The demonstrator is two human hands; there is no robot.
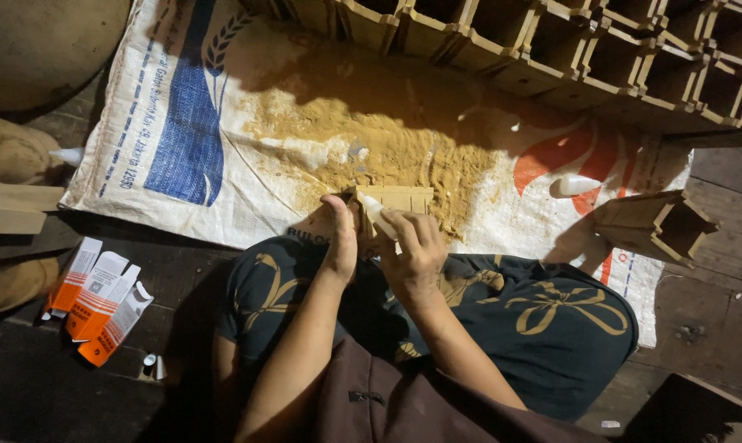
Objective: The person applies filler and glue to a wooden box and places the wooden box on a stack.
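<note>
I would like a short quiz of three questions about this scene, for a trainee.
1. True or false: the left hand touches the wooden piece.
2. What does the right hand hold? A) a white glue bottle B) a hammer C) a brush
3. What lies heaped on the sack beyond the hands?

Key:
1. True.
2. A: the glue bottle, tip on the wooden piece.
3. Sawdust.
</note>
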